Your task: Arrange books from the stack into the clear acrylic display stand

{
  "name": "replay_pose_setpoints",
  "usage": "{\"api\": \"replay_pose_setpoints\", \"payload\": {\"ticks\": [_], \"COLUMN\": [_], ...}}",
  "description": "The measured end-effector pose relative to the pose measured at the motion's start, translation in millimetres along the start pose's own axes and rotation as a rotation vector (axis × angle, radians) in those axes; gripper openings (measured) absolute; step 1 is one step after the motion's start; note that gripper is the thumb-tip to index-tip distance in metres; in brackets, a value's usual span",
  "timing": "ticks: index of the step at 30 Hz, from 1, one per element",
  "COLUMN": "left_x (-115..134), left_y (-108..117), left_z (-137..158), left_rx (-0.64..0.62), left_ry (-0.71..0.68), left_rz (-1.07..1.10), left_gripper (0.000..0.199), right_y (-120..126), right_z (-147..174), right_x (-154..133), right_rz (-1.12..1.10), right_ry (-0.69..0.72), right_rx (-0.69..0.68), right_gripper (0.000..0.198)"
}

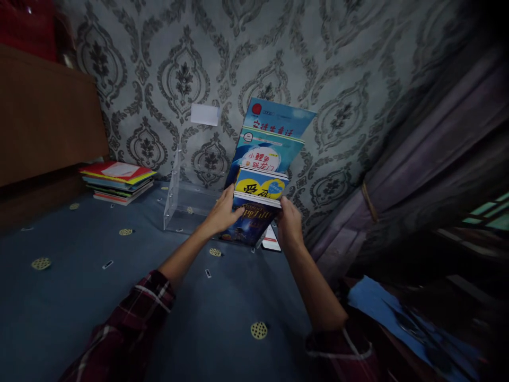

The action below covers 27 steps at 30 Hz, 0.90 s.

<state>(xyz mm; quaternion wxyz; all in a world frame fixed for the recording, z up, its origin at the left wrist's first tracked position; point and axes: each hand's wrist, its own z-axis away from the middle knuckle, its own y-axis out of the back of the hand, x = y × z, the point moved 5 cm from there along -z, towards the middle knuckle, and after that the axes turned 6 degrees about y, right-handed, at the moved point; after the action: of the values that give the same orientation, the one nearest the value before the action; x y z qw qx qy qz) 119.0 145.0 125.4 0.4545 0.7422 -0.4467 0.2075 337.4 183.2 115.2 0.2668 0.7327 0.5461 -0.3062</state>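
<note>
My left hand grips the left edge of a dark blue book with gold lettering, its thumb on the front cover. On the right edge of the same book, my right hand is closed. Right behind it rises a yellow-and-blue book. Farther back, a teal book and a taller light blue book stand in stepped rows. These books are at the right end of a clear acrylic rack, whose left part holds no books.
A stack of thin books lies at the left, beside a brown wooden cabinet. A phone-like flat object is partly hidden behind my right hand. A white card is near the patterned wall. A purple curtain hangs at right.
</note>
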Motion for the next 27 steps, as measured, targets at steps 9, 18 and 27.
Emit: {"api": "replay_pose_setpoints", "payload": {"ticks": [9,18,27], "left_x": [-9.4,-37.0,-36.4], "left_y": [16.0,49.4,25.0], "left_z": [-8.9,-5.2,4.1], "left_rx": [-0.071,-0.217,-0.311], "left_ry": [0.132,0.406,0.305], "left_rz": [0.236,0.197,-0.24], "left_gripper": [0.075,0.032,0.019], "right_y": [-3.9,6.6,6.4], "right_z": [7.6,43.6,86.2], "right_x": [-4.6,12.3,41.2], "right_rz": [-0.074,-0.081,0.136], "right_ry": [-0.034,-0.091,-0.156], "right_rx": [0.05,0.14,0.16], "right_gripper": [0.06,0.053,0.058]}}
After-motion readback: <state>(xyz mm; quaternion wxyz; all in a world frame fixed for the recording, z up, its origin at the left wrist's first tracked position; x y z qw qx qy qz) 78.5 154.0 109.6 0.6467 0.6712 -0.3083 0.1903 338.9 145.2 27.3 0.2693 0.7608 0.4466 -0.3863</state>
